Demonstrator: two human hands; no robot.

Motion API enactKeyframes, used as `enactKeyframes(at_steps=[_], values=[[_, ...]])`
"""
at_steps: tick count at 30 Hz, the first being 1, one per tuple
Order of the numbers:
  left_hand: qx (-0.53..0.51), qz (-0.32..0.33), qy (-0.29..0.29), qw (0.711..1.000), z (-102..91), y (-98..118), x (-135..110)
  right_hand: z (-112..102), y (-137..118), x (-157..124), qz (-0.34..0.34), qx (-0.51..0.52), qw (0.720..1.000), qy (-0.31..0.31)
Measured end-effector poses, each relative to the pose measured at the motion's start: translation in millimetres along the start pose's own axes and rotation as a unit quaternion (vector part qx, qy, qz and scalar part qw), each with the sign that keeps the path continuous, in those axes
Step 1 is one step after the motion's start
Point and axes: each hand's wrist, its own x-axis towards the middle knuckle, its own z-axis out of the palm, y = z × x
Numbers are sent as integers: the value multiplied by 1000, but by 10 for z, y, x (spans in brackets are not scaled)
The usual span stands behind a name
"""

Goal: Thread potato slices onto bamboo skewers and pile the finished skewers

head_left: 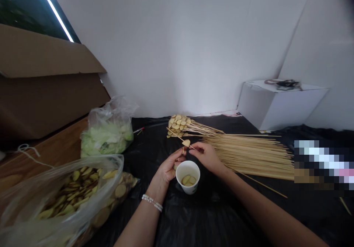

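My right hand [208, 157] pinches a thin bamboo skewer [177, 136] that points away to the upper left. A pale potato slice [186, 143] is threaded on it near my fingers. My left hand [170, 167] is closed, its fingertips pinching the slice on the skewer, and it seems to cup another slice in its palm. Just below both hands stands a small white paper cup [188, 177] with a few potato slices inside. A beaded bracelet sits on my left wrist.
A long heap of bare skewers [249, 153] lies to the right on the black plastic sheet [193, 217]. Finished potato skewers [179, 123] lie behind. At left are a clear bag of potato slices [77, 191], a bag of greens [107, 136] and cardboard boxes [49, 88]; a white box [273, 103] stands back right.
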Motion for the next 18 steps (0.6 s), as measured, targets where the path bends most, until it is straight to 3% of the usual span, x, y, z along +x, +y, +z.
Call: enactKeyframes(at_steps=[5, 10, 18], values=[[-99, 49, -1, 994, -15, 74, -42, -172, -30, -8, 2, -49, 999, -14], [-126, 91, 20, 988, -19, 119, -61, -325, -196, -58, -31, -102, 990, -90], [-164, 157, 70, 971, -81, 202, -57, -364, -259, -93, -75, -163, 976, -126]])
